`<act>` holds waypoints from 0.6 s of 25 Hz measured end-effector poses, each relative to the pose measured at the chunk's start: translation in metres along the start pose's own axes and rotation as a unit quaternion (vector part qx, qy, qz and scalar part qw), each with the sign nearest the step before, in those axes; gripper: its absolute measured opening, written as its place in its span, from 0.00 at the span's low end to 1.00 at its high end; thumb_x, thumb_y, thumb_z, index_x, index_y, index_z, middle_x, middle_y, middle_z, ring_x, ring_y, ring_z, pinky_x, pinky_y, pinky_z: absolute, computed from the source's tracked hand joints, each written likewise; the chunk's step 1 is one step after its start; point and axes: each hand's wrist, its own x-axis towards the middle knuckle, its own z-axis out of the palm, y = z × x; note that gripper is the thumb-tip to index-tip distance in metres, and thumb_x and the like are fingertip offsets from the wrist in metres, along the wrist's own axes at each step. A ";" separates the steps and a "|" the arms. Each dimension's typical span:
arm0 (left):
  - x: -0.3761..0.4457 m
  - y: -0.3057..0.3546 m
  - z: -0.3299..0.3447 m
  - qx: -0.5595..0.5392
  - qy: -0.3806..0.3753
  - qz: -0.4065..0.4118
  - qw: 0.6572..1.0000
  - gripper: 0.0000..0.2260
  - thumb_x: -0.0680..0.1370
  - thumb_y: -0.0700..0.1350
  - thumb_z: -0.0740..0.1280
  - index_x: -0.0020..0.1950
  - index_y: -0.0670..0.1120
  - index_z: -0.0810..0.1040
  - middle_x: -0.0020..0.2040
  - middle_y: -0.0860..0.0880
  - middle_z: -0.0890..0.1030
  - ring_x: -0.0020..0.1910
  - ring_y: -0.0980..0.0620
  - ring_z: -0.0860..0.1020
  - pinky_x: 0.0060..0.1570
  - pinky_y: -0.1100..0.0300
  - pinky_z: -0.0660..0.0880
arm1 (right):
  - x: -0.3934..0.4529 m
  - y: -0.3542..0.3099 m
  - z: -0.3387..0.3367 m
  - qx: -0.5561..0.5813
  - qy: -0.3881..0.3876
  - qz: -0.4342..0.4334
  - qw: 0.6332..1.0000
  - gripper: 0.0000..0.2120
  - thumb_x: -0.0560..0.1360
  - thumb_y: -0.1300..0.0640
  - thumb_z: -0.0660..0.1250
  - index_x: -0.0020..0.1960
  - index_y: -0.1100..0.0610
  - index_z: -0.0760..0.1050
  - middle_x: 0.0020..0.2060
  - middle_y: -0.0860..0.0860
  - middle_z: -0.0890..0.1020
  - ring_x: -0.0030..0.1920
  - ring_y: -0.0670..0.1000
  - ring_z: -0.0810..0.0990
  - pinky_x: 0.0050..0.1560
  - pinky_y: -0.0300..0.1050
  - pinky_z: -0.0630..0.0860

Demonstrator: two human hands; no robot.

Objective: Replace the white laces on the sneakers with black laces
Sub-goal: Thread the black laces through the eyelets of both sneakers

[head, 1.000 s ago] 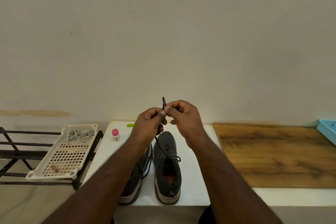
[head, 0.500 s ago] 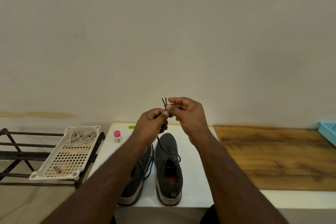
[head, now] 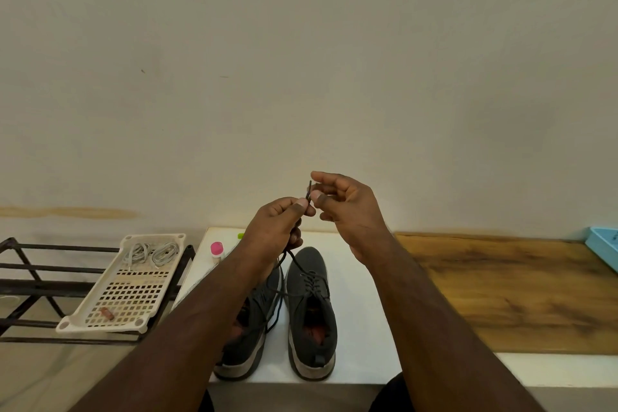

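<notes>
Both hands are raised in front of the pale wall above the white desk (head: 354, 321). The left hand (head: 277, 227) pinches the thin black shoelace (head: 308, 192) between thumb and forefinger, just under its stiff tip, which stands nearly upright above the fingers (head: 302, 207). The lace runs down from that hand to the right-side dark grey knit sneaker (head: 311, 308), already threaded with black lacing. The other dark grey sneaker (head: 250, 334) sits just beside it, partly hidden by the left forearm.

Half a second ago the right hand (head: 351, 211) had its thumb and forefinger closed against the lace tips together with the left hand, and two short ends showed in a small V. Now the right hand has let go and drawn slightly aside: its fingers are loosely curled and parted, the thumb close to the lace tip but seemingly not gripping it, and only one straight tip shows. A second ago both hands were pressed close around the lace.

The two grey-white laces (head: 150, 252) lie coiled at the far end of the cream perforated plastic tray (head: 100, 324), which rests on the dark metal rack (head: 26, 284) to the left, as before. A small pink-capped bottle (head: 217, 250) stands on the desk near the left forearm, unmoved.
</notes>
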 end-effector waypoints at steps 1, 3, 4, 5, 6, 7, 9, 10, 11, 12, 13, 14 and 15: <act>0.000 0.000 0.000 0.014 0.003 0.006 1.000 0.13 0.83 0.48 0.62 0.44 0.47 0.82 0.31 0.52 0.66 0.28 0.55 0.67 0.39 0.58 0.74 | 0.001 -0.001 -0.002 -0.034 -0.004 -0.029 0.999 0.17 0.80 0.62 0.67 0.66 0.48 0.78 0.57 0.44 0.83 0.54 0.47 0.82 0.52 0.42 0.79; 0.002 -0.001 -0.002 0.053 0.004 0.016 0.998 0.13 0.83 0.49 0.63 0.43 0.47 0.82 0.31 0.51 0.66 0.28 0.54 0.66 0.40 0.57 0.74 | 0.003 -0.008 -0.007 -0.161 -0.041 -0.109 0.980 0.19 0.81 0.64 0.64 0.67 0.48 0.77 0.66 0.41 0.78 0.61 0.43 0.78 0.61 0.35 0.74; 0.003 -0.001 -0.003 0.071 0.002 0.019 0.997 0.13 0.83 0.49 0.63 0.43 0.47 0.82 0.31 0.51 0.67 0.28 0.54 0.66 0.40 0.56 0.73 | 0.004 -0.013 -0.009 -0.243 -0.077 -0.135 0.958 0.18 0.81 0.64 0.63 0.67 0.50 0.78 0.67 0.42 0.77 0.62 0.43 0.77 0.62 0.31 0.72; 0.004 -0.001 -0.004 0.087 0.000 0.023 0.996 0.13 0.83 0.49 0.63 0.44 0.47 0.82 0.31 0.51 0.67 0.29 0.54 0.67 0.40 0.56 0.73 | 0.006 -0.018 -0.010 -0.320 -0.114 -0.138 0.930 0.15 0.82 0.62 0.63 0.66 0.52 0.79 0.65 0.45 0.79 0.62 0.45 0.77 0.61 0.32 0.71; 0.005 -0.002 -0.005 0.103 -0.003 0.028 0.994 0.13 0.83 0.49 0.62 0.44 0.47 0.82 0.31 0.52 0.68 0.29 0.54 0.67 0.39 0.56 0.72 | 0.008 -0.023 -0.011 -0.380 -0.141 -0.124 0.906 0.14 0.82 0.60 0.63 0.65 0.53 0.80 0.61 0.48 0.82 0.60 0.48 0.78 0.60 0.36 0.73; 0.006 -0.001 -0.006 0.117 -0.006 0.033 0.993 0.13 0.83 0.49 0.62 0.44 0.48 0.82 0.31 0.52 0.69 0.29 0.53 0.67 0.39 0.56 0.72 | 0.011 -0.025 -0.011 -0.415 -0.153 -0.102 0.891 0.13 0.83 0.57 0.63 0.63 0.53 0.81 0.57 0.50 0.83 0.58 0.50 0.79 0.59 0.42 0.75; 0.005 0.000 -0.008 0.134 -0.014 0.040 0.990 0.14 0.83 0.51 0.62 0.44 0.49 0.83 0.32 0.53 0.70 0.30 0.53 0.68 0.38 0.57 0.71 | 0.012 -0.025 -0.012 -0.438 -0.144 -0.073 0.884 0.11 0.82 0.57 0.63 0.60 0.53 0.83 0.52 0.50 0.84 0.53 0.51 0.80 0.56 0.50 0.77; 0.005 0.000 -0.008 0.138 -0.017 0.040 0.989 0.14 0.83 0.51 0.61 0.45 0.50 0.83 0.34 0.52 0.70 0.31 0.53 0.68 0.38 0.57 0.71 | 0.012 -0.025 -0.013 -0.438 -0.130 -0.072 0.886 0.11 0.82 0.57 0.63 0.59 0.53 0.82 0.52 0.50 0.84 0.52 0.51 0.80 0.55 0.51 0.78; 0.005 0.001 -0.008 0.137 -0.019 0.037 0.990 0.14 0.83 0.52 0.61 0.46 0.50 0.84 0.35 0.51 0.70 0.31 0.53 0.68 0.38 0.58 0.71 | 0.011 -0.023 -0.013 -0.432 -0.112 -0.072 0.892 0.10 0.82 0.57 0.63 0.58 0.53 0.82 0.51 0.49 0.83 0.51 0.51 0.80 0.55 0.51 0.78; 0.005 0.001 -0.008 0.130 -0.021 0.032 0.991 0.14 0.83 0.52 0.61 0.46 0.50 0.84 0.36 0.50 0.70 0.30 0.54 0.67 0.38 0.58 0.72 | 0.010 -0.022 -0.014 -0.415 -0.094 -0.072 0.902 0.10 0.82 0.57 0.63 0.57 0.53 0.82 0.51 0.49 0.84 0.51 0.50 0.80 0.54 0.50 0.78; 0.004 0.000 -0.007 0.121 -0.022 0.027 0.992 0.14 0.83 0.52 0.61 0.47 0.49 0.83 0.36 0.50 0.69 0.30 0.54 0.67 0.38 0.58 0.72 | 0.008 -0.020 -0.014 -0.395 -0.078 -0.070 0.913 0.09 0.82 0.57 0.64 0.56 0.53 0.82 0.50 0.48 0.84 0.51 0.49 0.80 0.53 0.48 0.78; 0.003 0.000 -0.005 0.113 -0.022 0.024 0.993 0.14 0.83 0.52 0.61 0.47 0.49 0.83 0.36 0.50 0.69 0.29 0.54 0.66 0.37 0.58 0.71 | 0.006 -0.019 -0.014 -0.387 -0.069 -0.067 0.917 0.09 0.82 0.57 0.64 0.56 0.53 0.82 0.49 0.47 0.84 0.50 0.49 0.80 0.52 0.48 0.78; 0.003 0.000 -0.004 0.113 -0.018 0.025 0.993 0.14 0.83 0.51 0.61 0.46 0.49 0.83 0.35 0.50 0.69 0.29 0.54 0.66 0.37 0.58 0.71 | 0.005 -0.017 -0.013 -0.394 -0.071 -0.061 0.915 0.09 0.82 0.57 0.63 0.56 0.53 0.82 0.49 0.47 0.84 0.49 0.49 0.80 0.50 0.47 0.78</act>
